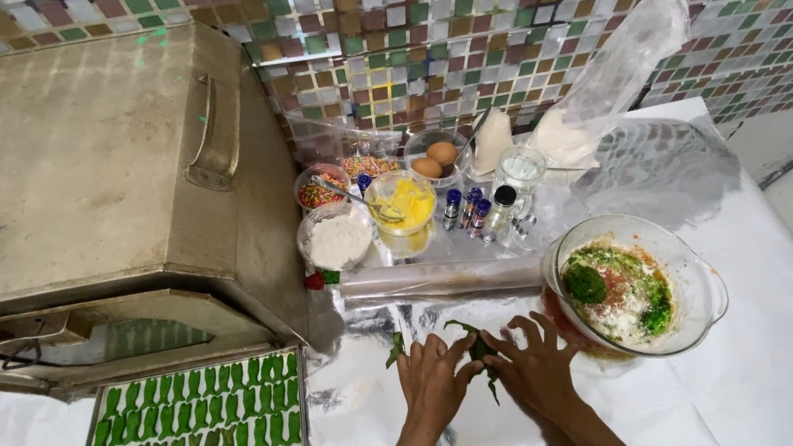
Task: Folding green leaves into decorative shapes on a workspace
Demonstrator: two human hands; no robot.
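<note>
My left hand [433, 380] and my right hand [535, 367] lie flat side by side on the foil-covered table [786, 357], fingers spread. Between and under the fingertips is a thin roll of green dough [477, 346], pressed against the foil by both hands. A small green scrap [395, 350] lies just left of my left hand. Right of my right hand stands a glass bowl [699, 261] holding green, red and white dough and flour.
A baking tray [196, 434] with rows of green dough sticks sits at the lower left, below a metal oven [79, 181]. A roll of clear film [439, 278] lies behind my hands. Bowls of flour, eggs, sprinkles, yellow batter and small bottles stand farther back.
</note>
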